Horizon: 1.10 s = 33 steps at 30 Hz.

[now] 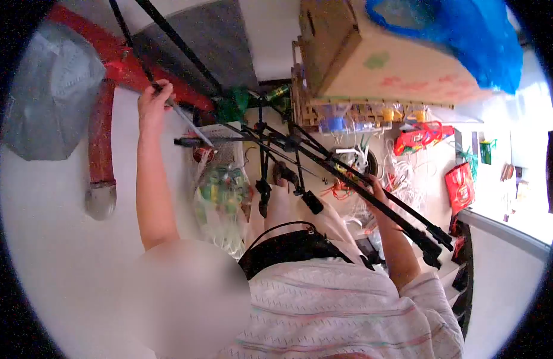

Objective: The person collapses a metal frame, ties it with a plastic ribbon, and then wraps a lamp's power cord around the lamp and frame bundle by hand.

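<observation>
A black folding frame of thin tubes (342,164) with dark end caps spans the middle of the view, in front of my legs. My right hand (377,194) is closed around its tubes at the right side. My left hand (157,102) is raised at the upper left, its fingers closed on a thin pole (189,124), black above the hand and grey below it. The pole's lower end is close to a black tube end of the frame; whether they touch I cannot tell.
A large cardboard box (402,66) with a blue plastic bag (468,42) stands at the upper right. Below lie red packets (460,186) and tangled white cords (402,185). A clear bag of bottles (219,197) is left of my legs. A red pipe (101,131) runs along the wall.
</observation>
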Motion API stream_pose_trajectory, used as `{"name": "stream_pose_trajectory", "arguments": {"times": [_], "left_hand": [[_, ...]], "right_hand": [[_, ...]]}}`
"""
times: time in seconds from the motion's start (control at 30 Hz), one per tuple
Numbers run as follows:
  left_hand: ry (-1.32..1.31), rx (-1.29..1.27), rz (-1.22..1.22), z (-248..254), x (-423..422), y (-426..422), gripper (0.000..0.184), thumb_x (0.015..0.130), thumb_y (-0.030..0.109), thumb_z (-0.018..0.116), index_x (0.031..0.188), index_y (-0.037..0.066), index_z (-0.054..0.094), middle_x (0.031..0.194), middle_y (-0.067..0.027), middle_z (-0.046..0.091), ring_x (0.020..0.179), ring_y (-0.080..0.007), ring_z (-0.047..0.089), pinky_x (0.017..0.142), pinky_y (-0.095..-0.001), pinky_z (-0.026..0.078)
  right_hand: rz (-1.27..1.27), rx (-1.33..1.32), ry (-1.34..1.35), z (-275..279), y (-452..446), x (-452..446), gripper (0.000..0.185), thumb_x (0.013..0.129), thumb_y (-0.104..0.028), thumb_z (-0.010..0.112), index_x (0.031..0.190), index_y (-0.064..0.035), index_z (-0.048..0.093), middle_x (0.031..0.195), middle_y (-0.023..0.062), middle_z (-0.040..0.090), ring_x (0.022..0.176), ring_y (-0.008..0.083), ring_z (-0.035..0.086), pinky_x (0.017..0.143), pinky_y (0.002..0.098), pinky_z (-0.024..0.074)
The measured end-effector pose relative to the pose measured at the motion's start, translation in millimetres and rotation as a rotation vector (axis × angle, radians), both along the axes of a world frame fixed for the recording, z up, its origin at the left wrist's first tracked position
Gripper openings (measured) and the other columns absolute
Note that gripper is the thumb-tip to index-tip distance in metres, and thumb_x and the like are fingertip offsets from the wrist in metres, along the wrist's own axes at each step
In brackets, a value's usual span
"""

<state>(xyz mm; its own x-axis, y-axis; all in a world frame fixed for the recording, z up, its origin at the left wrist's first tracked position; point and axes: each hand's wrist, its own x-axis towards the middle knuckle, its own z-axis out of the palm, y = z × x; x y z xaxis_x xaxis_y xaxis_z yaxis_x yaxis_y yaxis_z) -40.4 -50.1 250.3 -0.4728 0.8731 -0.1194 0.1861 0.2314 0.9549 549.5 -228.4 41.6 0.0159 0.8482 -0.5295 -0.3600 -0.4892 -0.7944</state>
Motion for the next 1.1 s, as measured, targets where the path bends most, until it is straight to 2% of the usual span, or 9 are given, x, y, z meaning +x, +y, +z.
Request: {"name": "stream_pose_trajectory", "arguments": {"times": [0.13,0.27,0.6,0.73,0.87,0.9,1.0,1.03,1.1], "left_hand": [[0.132,0.020,-0.056,-2,22,-35,0.022,0.077,0.023,0.065,0.093,0.010,0.058,0.076,0.0016,0.059,0.067,-0.0077,0.057,0.049,-0.0225,0.038],[0.326,-0.002,0.054,-22,33,-54,0.018,0.078,0.022,0.065,0.086,0.007,0.058,0.073,0.0006,0.058,0.059,-0.0063,0.051,0.047,-0.0213,0.038],[0.902,0.262,-0.153,32,33,12,0.035,0.078,0.031,0.062,0.103,0.005,0.059,0.095,-0.0110,0.064,0.083,-0.0223,0.061,0.076,-0.0288,0.043],[1.690,-0.087,0.086,5,33,45,0.055,0.078,0.035,0.059,0.125,0.012,0.041,0.120,-0.0139,0.049,0.110,-0.0329,0.046,0.089,-0.0395,0.039],[1.480,-0.070,-0.292,-116,20,35,0.054,0.080,0.032,0.054,0.125,0.007,0.040,0.123,-0.0184,0.044,0.111,-0.0347,0.042,0.091,-0.0444,0.037],[1.166,-0.635,-0.643,-108,56,24,0.058,0.077,0.037,0.056,0.124,0.006,0.043,0.121,-0.0189,0.046,0.112,-0.0335,0.042,0.092,-0.0466,0.035],[1.104,-1.012,-0.818,-210,20,-32,0.070,0.068,0.058,0.057,0.122,0.013,0.047,0.126,-0.0159,0.044,0.116,-0.0318,0.041,0.094,-0.0537,0.029],[0.517,-1.089,-0.972,-223,7,-44,0.081,0.065,0.062,0.058,0.126,0.011,0.044,0.127,-0.0169,0.043,0.117,-0.0320,0.041,0.096,-0.0483,0.030],[0.916,-1.206,-0.950,-218,24,-65,0.094,0.057,0.069,0.059,0.118,-0.002,0.048,0.114,-0.0217,0.052,0.109,-0.0312,0.050,0.090,-0.0364,0.039]], "right_hand": [[-0.394,-0.296,0.327,3,-54,45,0.027,0.089,-0.037,0.046,0.104,-0.0152,0.053,0.104,0.0051,0.059,0.101,0.0221,0.056,0.079,0.0364,0.0446],[-0.282,-0.172,0.334,23,-66,58,0.030,0.089,-0.036,0.046,0.110,-0.0143,0.050,0.114,0.0037,0.053,0.110,0.0234,0.049,0.088,0.0397,0.0400],[-0.411,-0.192,0.388,8,-74,54,0.021,0.088,-0.035,0.048,0.093,-0.0164,0.055,0.103,0.0022,0.060,0.107,0.0210,0.051,0.088,0.0379,0.0385],[-0.343,-0.027,0.241,15,-82,41,0.034,0.090,-0.035,0.044,0.113,-0.0110,0.046,0.113,0.0029,0.051,0.108,0.0282,0.049,0.087,0.0424,0.0387],[-0.501,-0.234,0.290,6,-79,49,0.036,0.090,-0.037,0.042,0.115,-0.0108,0.045,0.116,0.0036,0.049,0.108,0.0279,0.049,0.086,0.0411,0.0400],[-0.490,-0.210,0.278,6,-79,48,0.037,0.090,-0.037,0.041,0.116,-0.0107,0.045,0.116,0.0038,0.049,0.107,0.0278,0.049,0.085,0.0408,0.0403],[-0.493,-0.204,0.254,15,-79,43,0.037,0.090,-0.035,0.044,0.117,-0.0099,0.044,0.115,0.0052,0.050,0.107,0.0268,0.050,0.083,0.0399,0.0414],[-0.511,-0.224,0.262,8,-79,46,0.037,0.090,-0.035,0.044,0.117,-0.0097,0.044,0.115,0.0054,0.050,0.107,0.0267,0.050,0.083,0.0400,0.0414],[-0.547,-0.268,0.268,-3,-82,46,0.035,0.089,-0.035,0.045,0.114,-0.0095,0.046,0.113,0.0061,0.052,0.107,0.0252,0.050,0.081,0.0396,0.0410]]}}
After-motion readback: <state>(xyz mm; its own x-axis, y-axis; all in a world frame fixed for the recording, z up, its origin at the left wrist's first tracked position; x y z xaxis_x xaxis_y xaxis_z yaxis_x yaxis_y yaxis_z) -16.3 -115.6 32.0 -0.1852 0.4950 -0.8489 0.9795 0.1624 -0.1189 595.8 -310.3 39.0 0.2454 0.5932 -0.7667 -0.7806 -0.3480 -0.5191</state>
